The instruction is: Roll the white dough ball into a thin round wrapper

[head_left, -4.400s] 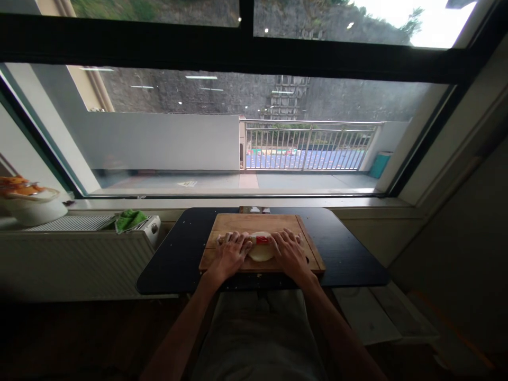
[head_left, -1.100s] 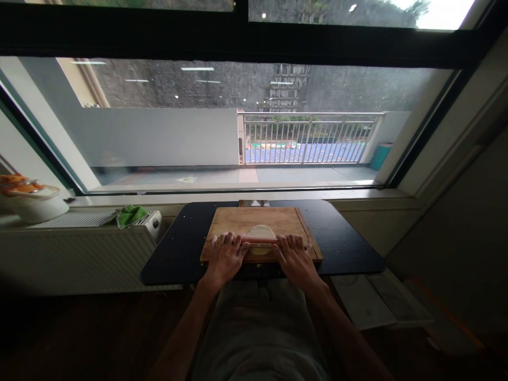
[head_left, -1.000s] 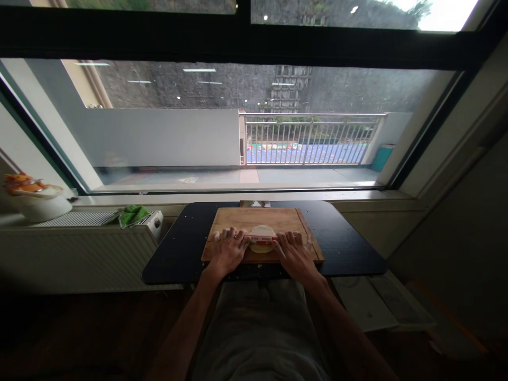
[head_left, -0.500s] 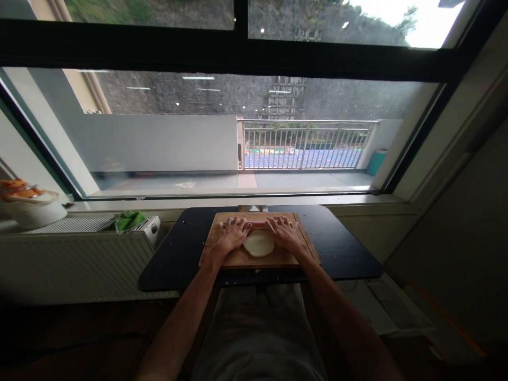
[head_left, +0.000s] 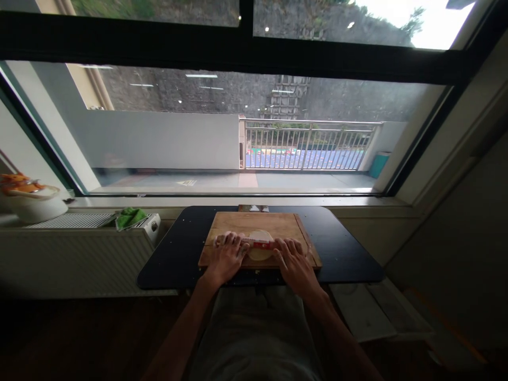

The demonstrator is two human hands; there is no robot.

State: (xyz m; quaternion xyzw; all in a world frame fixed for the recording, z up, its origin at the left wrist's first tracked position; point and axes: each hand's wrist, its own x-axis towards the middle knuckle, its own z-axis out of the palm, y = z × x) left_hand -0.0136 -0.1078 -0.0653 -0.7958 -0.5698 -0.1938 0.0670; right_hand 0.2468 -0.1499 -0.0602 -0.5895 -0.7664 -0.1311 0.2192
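A flat round of pale dough (head_left: pixel 260 236) lies on a wooden cutting board (head_left: pixel 257 222) on a dark table (head_left: pixel 341 248). A thin rolling pin (head_left: pixel 260 244) with a red label lies across the near part of the dough. My left hand (head_left: pixel 226 255) rests on the pin's left end, fingers stretched flat. My right hand (head_left: pixel 292 259) lies the same way on the right end. Both palms press down on the pin without wrapping it.
A white radiator (head_left: pixel 75 248) stands left of the table, with a green cloth (head_left: pixel 130 217) on top and a white bowl (head_left: pixel 34 203) holding something orange. A big window (head_left: pixel 238 132) runs behind the table. White slabs (head_left: pixel 369 312) lie on the floor at the right.
Half a second ago both hands and the pin were at the far edge of the dough. They have now come back toward me, over the near part of the dough.
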